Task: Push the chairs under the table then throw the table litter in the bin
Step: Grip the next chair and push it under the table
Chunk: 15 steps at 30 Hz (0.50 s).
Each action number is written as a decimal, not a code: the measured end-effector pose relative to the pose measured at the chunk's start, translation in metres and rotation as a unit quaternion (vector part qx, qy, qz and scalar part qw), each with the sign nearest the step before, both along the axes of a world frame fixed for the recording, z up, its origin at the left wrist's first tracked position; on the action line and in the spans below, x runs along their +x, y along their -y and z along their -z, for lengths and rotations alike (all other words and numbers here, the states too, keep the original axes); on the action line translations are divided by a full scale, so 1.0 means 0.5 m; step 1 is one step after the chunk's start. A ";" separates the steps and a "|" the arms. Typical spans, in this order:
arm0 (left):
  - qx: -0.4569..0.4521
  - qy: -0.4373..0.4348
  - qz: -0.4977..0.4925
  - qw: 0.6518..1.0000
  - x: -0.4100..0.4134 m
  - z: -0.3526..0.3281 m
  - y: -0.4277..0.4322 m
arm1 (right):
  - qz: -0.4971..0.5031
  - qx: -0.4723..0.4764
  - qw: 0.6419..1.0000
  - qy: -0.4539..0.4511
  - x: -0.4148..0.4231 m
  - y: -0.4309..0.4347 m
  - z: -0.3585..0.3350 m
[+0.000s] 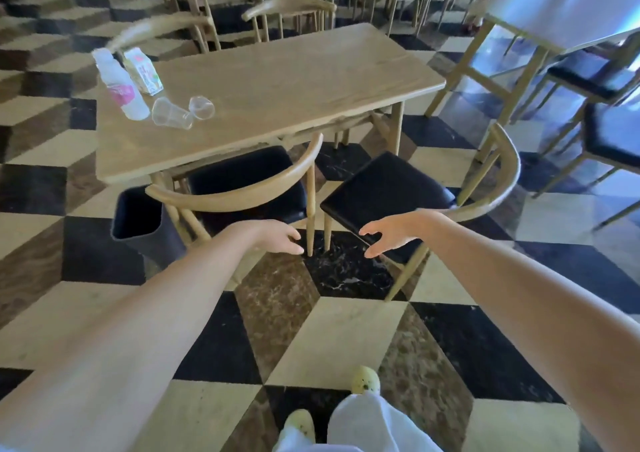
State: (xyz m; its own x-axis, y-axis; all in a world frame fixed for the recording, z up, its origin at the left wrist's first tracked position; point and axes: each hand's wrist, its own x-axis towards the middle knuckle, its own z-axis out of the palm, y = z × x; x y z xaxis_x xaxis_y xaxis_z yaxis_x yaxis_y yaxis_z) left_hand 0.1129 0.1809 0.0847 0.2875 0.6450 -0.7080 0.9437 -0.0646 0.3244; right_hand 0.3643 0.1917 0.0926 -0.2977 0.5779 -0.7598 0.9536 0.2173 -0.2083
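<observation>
Both hands reach forward with each grip apart and empty, the left hand [277, 238] near the tucked chair [239, 188], the right hand [391, 233] over the angled chair [388, 192] right of it.

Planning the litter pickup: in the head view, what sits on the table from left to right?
Plastic bottle with pink label → drink carton → clear cup lying on its side → second clear cup.
</observation>
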 end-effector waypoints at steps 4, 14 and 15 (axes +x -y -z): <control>0.007 0.026 0.010 1.000 0.071 0.020 0.018 | 0.041 -0.005 0.999 -0.025 0.082 0.028 0.021; -0.002 0.057 -0.047 0.997 0.368 0.063 0.010 | 0.089 0.030 0.994 -0.061 0.379 0.041 0.037; 0.001 0.056 -0.055 0.997 0.404 0.066 0.007 | 0.097 0.041 0.992 -0.071 0.412 0.038 0.043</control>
